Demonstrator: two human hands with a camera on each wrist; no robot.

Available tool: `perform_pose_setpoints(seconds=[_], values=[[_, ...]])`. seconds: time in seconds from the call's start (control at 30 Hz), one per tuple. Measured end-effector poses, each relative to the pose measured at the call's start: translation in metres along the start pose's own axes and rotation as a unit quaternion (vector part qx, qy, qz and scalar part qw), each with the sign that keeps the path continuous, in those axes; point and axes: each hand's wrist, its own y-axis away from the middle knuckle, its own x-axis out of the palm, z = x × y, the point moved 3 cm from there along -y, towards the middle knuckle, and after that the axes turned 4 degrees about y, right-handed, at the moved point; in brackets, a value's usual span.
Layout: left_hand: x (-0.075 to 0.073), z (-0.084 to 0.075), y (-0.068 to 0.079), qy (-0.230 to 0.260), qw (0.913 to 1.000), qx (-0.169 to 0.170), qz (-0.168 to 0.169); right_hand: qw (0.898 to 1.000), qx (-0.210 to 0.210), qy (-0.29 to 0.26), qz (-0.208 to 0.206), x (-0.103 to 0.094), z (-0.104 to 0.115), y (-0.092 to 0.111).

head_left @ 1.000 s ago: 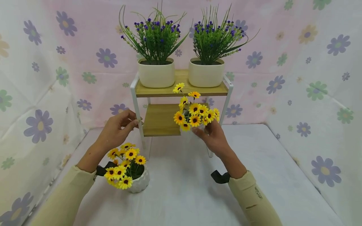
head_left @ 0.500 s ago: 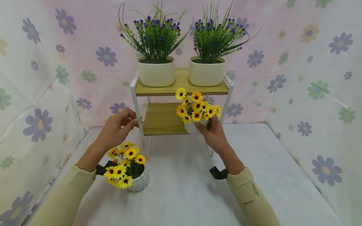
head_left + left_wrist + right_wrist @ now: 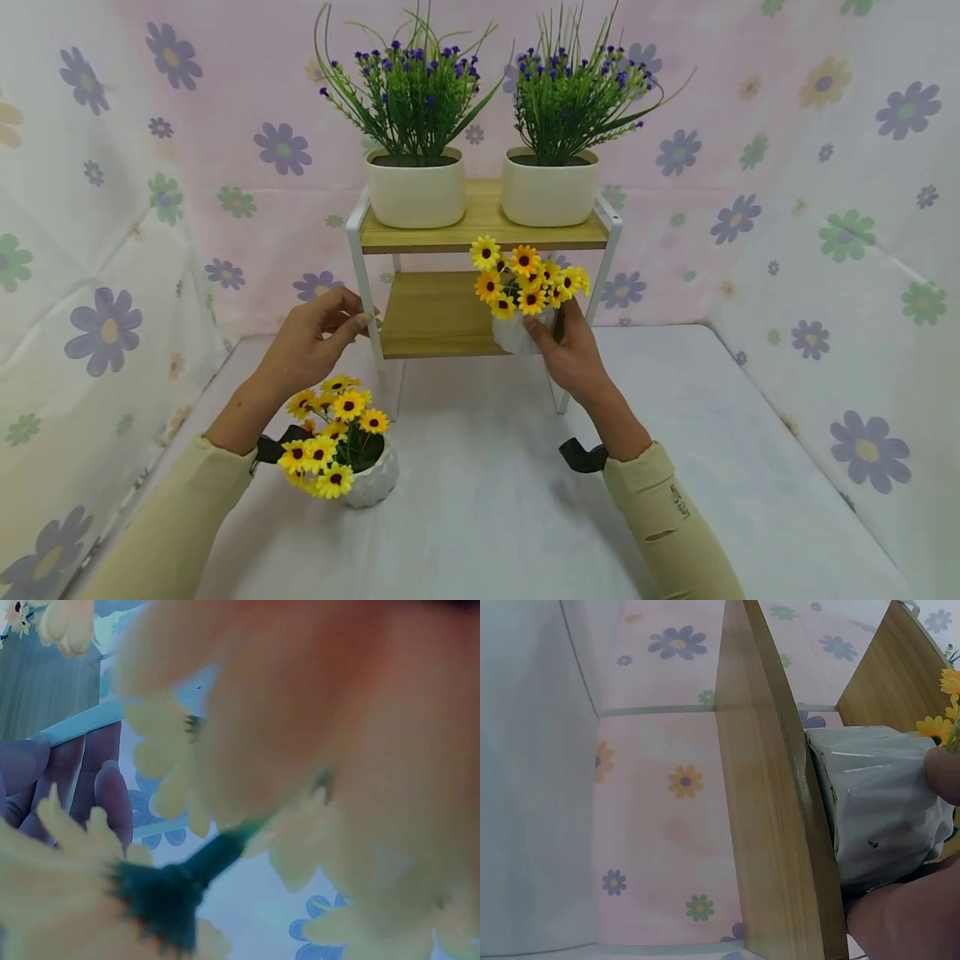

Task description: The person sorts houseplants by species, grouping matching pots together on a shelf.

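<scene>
My right hand (image 3: 573,354) grips a white ribbed flowerpot (image 3: 889,799) of yellow artificial daisies (image 3: 531,298), thumb on its near side. In the right wrist view the pot's base is right at the front edge of the lower wooden shelf (image 3: 431,312). My left hand (image 3: 311,342) pinches the left front post (image 3: 363,287) of a white-framed two-tier rack; the left wrist view shows thumb and fingers around that white bar (image 3: 86,722), with blurred petals (image 3: 300,712) covering much of it. Below my left wrist, a second white pot (image 3: 371,483) of yellow daisies stands on the table.
On the rack's top shelf (image 3: 483,225) stand two cream planters, a left one (image 3: 416,196) and a right one (image 3: 551,193), with purple-flowered greenery. The white-covered table (image 3: 480,517) meets flower-printed cloth walls (image 3: 817,208) on three sides.
My right hand has brought its flowerpot slightly right and close to the lower shelf's front edge, the daisies tilting lower. My left hand stays on the post.
</scene>
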Motion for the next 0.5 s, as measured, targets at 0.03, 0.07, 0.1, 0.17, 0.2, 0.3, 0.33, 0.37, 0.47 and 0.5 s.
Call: perform_pose_setpoints(seconds=[0.03,0.07,0.1,0.17,0.2,0.3,0.33,0.37,0.47,0.5], values=[[0.0000,0.0001,-0.0002,0.001,1.0000,0.000,0.000,1.000,0.000,-0.003,0.001,0.0000,0.0003,0.0002],[0.0001,0.0001,-0.0003,0.002,1.0000,0.000,0.000,1.000,0.000,-0.006,0.001,0.0000,0.0003,0.0005],[0.0001,0.0001,-0.0005,0.003,1.0000,0.000,0.001,1.000,0.002,-0.008,0.001,0.0001,0.0003,0.0008],[0.0002,0.0000,-0.0008,0.005,1.0000,0.000,0.001,1.000,0.010,-0.006,0.001,0.0004,0.0004,0.0014],[0.0002,0.0000,-0.0009,0.005,1.0000,0.000,0.001,1.000,0.012,-0.003,-0.001,0.0005,0.0001,0.0016],[0.0000,0.0001,-0.0006,0.007,1.0000,0.000,0.000,1.000,0.019,0.011,-0.006,0.0010,-0.0014,0.0022],[-0.0001,0.0001,-0.0003,0.008,1.0000,0.000,-0.001,1.000,0.018,0.014,-0.007,0.0011,-0.0017,0.0025],[-0.0002,0.0001,-0.0001,0.008,1.0000,-0.001,-0.001,1.000,0.015,0.014,-0.008,0.0013,-0.0023,0.0024],[-0.0002,-0.0003,0.0003,0.008,1.0000,-0.002,-0.001,1.000,0.006,0.018,-0.012,0.0016,-0.0038,0.0029],[-0.0002,-0.0004,0.0004,0.009,1.0000,-0.003,-0.001,1.000,0.001,0.019,-0.013,0.0016,-0.0041,0.0030]])
